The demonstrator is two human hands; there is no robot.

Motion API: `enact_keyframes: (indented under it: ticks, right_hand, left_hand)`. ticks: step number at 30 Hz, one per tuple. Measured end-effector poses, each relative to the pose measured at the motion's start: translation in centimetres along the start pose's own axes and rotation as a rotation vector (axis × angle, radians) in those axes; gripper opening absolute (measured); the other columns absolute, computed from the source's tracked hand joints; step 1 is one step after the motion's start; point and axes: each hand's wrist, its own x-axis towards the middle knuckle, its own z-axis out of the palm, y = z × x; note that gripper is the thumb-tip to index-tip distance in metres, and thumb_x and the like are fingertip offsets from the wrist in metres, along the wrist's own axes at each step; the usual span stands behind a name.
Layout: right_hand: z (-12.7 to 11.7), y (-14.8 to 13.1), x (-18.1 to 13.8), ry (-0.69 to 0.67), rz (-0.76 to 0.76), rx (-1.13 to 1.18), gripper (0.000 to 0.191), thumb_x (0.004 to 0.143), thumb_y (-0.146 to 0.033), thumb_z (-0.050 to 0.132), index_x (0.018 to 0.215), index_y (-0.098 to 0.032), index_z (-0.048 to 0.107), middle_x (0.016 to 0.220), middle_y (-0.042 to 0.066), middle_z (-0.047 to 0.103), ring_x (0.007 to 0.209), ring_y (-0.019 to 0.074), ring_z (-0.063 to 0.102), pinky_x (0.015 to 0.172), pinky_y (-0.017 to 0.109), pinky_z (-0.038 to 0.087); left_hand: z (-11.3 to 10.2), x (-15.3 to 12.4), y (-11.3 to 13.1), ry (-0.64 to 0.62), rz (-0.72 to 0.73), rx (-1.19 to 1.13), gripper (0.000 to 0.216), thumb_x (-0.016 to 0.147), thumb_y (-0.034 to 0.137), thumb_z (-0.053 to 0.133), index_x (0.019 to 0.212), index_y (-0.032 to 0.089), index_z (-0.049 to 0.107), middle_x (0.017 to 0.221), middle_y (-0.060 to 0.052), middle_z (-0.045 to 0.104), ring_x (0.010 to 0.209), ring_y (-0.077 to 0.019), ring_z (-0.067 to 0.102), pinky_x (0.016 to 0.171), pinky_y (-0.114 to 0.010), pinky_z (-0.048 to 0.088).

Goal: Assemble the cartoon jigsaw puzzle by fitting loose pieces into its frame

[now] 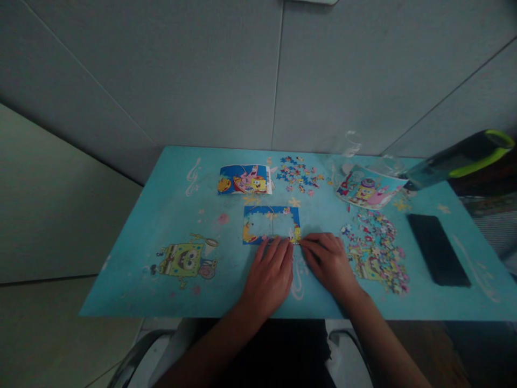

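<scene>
A small jigsaw puzzle [247,218] lies on the table as a joined border around an unfilled middle, blue along the top and yellow at the lower corners. My left hand [270,275] rests flat over its bottom edge, fingers stretched forward and covering part of that edge. At the bottom right corner, my right hand [328,262] has thumb and fingertips pinched together on a border piece, mostly hidden by the fingers. Behind the border lies a printed picture card [245,179] with cartoon characters, beside a small heap of loose puzzle pieces [298,173].
To the right a bigger pile of loose pieces [382,253] spreads below a curled picture sheet [368,187]. A black phone-like slab [438,249] lies farther right. A dark bottle with a green strap [460,160] and a clear cup [350,144] stand at the back by the wall.
</scene>
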Motion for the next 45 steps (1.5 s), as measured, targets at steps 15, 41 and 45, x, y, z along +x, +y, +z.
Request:
enact_keyframes:
  ticks: [15,41,45]
  right_hand:
    - [-0.7,-1.5,2.9,-0.121,-0.038,-0.072,0.02,0.098,-0.032,0.065,0.115,-0.029,0.074,0.122,0.009,0.065,0.11,0.0284,0.058,0.093,0.046,0.046]
    - [-0.6,-0.6,2.6,-0.081,-0.024,-0.051,0.024,0.101,-0.023,0.057,0.119,-0.028,0.072,0.12,0.007,0.068,0.107,0.0266,0.059,0.091,0.044,0.045]
    - [-0.7,0.2,1.6,-0.029,0.014,-0.01,0.037,0.098,-0.012,0.051,0.128,-0.026,0.067,0.119,0.009,0.068,0.108,0.0271,0.059,0.091,0.045,0.046]
  left_hand:
    - [0.2,-0.5,-0.2,0.066,0.008,-0.021,0.045,0.099,0.019,0.047,0.142,0.007,0.053,0.149,-0.015,0.054,0.144,-0.029,0.044,0.124,-0.056,0.033]
    - [-0.3,-0.2,0.0,-0.001,-0.004,-0.027,0.047,0.102,0.025,0.048,0.148,0.012,0.048,0.155,-0.011,0.048,0.147,-0.0308,0.039,0.126,-0.058,0.026]
    - [-0.4,-0.2,0.0,-0.005,0.002,-0.019,0.048,0.103,0.025,0.047,0.149,0.012,0.047,0.157,-0.011,0.046,0.149,-0.0293,0.037,0.126,-0.057,0.025]
